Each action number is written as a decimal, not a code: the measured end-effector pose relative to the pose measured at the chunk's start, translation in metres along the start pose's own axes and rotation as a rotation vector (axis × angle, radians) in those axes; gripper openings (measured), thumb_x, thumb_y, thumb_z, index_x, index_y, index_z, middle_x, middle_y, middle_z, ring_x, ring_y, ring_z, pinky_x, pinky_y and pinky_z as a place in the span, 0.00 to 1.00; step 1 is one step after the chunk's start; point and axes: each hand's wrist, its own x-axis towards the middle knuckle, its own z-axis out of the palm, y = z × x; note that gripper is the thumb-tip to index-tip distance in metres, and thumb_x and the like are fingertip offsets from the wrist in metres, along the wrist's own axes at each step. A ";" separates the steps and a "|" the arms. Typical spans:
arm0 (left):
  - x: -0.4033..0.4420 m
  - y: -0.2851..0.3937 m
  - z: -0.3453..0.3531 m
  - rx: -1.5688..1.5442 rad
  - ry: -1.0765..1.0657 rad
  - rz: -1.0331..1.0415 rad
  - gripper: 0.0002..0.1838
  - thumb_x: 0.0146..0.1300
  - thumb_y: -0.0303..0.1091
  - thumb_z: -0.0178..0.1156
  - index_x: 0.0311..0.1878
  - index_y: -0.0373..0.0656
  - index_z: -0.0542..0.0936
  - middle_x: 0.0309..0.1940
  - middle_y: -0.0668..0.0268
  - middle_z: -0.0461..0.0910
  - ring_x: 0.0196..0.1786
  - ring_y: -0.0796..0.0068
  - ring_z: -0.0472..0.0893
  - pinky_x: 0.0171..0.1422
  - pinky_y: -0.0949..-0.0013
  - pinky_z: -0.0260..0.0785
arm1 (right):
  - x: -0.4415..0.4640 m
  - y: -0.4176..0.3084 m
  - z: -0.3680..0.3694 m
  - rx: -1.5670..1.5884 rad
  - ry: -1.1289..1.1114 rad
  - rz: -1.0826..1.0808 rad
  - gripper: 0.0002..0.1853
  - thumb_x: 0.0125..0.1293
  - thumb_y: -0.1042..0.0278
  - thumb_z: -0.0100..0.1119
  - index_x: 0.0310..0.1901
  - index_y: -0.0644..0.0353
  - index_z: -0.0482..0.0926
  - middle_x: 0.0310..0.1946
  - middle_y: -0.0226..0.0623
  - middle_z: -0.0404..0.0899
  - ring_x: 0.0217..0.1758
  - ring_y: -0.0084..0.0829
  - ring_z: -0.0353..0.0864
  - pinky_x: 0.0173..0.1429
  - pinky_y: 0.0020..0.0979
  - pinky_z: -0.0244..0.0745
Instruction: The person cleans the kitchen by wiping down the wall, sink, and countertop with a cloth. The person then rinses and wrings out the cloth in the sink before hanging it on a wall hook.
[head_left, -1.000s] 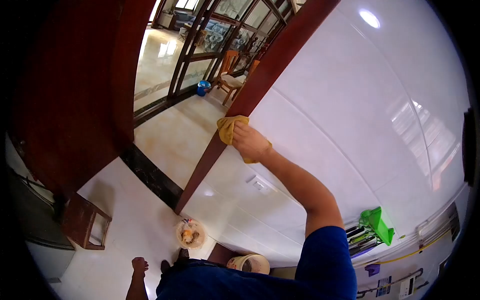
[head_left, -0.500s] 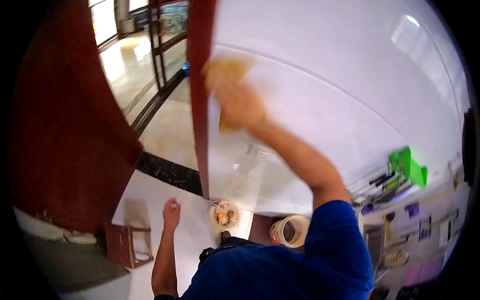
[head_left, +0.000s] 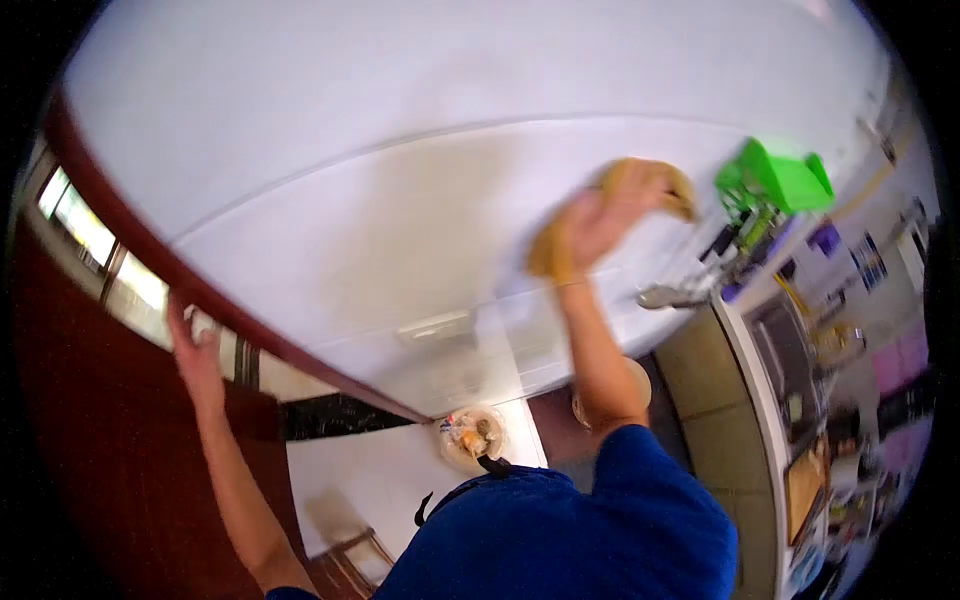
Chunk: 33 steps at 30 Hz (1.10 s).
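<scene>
My right hand [head_left: 600, 222] presses a yellow-brown cloth [head_left: 645, 175] against the white tiled wall [head_left: 420, 215], with part of the cloth showing on both sides of the hand. My left hand [head_left: 198, 355] is raised at the left, beside the dark red door frame [head_left: 240, 335]. Its thumb and fingers are apart, and I see nothing held in them. Whether it touches the frame, I cannot tell.
A green holder [head_left: 785, 180] with utensils hangs on the wall at right, near a counter with a sink [head_left: 785, 340]. Below me stand a tub with scraps inside [head_left: 450, 455] and a partly hidden bucket [head_left: 640, 378]. A small stool [head_left: 350, 550] stands at lower left.
My right hand and the cloth have moved right along the wall, towards the green holder. My left hand has risen towards the door frame, its fingers spreading. The view has turned right.
</scene>
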 end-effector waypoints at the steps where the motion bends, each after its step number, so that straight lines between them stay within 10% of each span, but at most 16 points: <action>1: 0.016 -0.009 0.009 -0.013 0.036 0.011 0.50 0.68 0.62 0.62 0.84 0.54 0.48 0.83 0.52 0.48 0.81 0.47 0.55 0.82 0.45 0.53 | -0.031 -0.007 0.033 0.478 0.174 0.136 0.31 0.69 0.73 0.49 0.75 0.62 0.66 0.78 0.55 0.57 0.82 0.56 0.51 0.84 0.53 0.45; 4: 0.032 -0.023 0.030 0.048 0.138 0.045 0.60 0.63 0.66 0.64 0.83 0.42 0.43 0.83 0.47 0.45 0.82 0.46 0.51 0.83 0.45 0.50 | -0.048 -0.037 0.000 0.357 -0.377 -0.724 0.15 0.53 0.67 0.65 0.44 0.56 0.86 0.46 0.40 0.84 0.53 0.48 0.83 0.66 0.50 0.75; 7: 0.040 -0.056 0.031 0.144 0.230 0.091 0.65 0.59 0.73 0.62 0.83 0.37 0.41 0.82 0.44 0.44 0.82 0.47 0.50 0.84 0.48 0.48 | -0.017 0.056 -0.016 0.072 -0.333 -0.488 0.17 0.63 0.63 0.61 0.52 0.59 0.85 0.55 0.49 0.82 0.60 0.51 0.81 0.71 0.52 0.70; 8: 0.043 -0.064 0.033 0.179 0.265 0.132 0.66 0.59 0.75 0.61 0.82 0.34 0.41 0.81 0.42 0.45 0.82 0.47 0.51 0.84 0.50 0.47 | 0.000 0.078 -0.009 0.151 -0.242 -0.031 0.21 0.64 0.62 0.61 0.57 0.62 0.83 0.59 0.53 0.80 0.63 0.55 0.78 0.74 0.51 0.67; 11: 0.045 -0.080 0.053 -0.053 0.334 0.229 0.68 0.58 0.76 0.61 0.81 0.31 0.41 0.81 0.41 0.46 0.81 0.48 0.52 0.84 0.50 0.47 | 0.037 0.130 -0.041 -0.080 0.061 0.010 0.29 0.72 0.61 0.52 0.71 0.65 0.69 0.73 0.61 0.64 0.78 0.59 0.59 0.82 0.47 0.51; 20: 0.034 -0.019 0.069 -0.357 0.119 0.407 0.62 0.64 0.63 0.67 0.79 0.27 0.42 0.79 0.39 0.48 0.80 0.49 0.54 0.85 0.49 0.46 | -0.157 0.064 -0.041 -0.086 -0.034 0.380 0.32 0.75 0.68 0.48 0.78 0.62 0.56 0.78 0.56 0.54 0.82 0.55 0.52 0.83 0.44 0.47; 33: 0.031 -0.056 0.077 -0.482 0.114 0.396 0.58 0.64 0.57 0.70 0.79 0.30 0.46 0.73 0.41 0.60 0.73 0.50 0.66 0.78 0.50 0.62 | 0.123 -0.023 -0.019 -0.097 -0.167 -0.280 0.31 0.68 0.79 0.54 0.74 0.58 0.65 0.72 0.61 0.62 0.75 0.63 0.62 0.77 0.44 0.61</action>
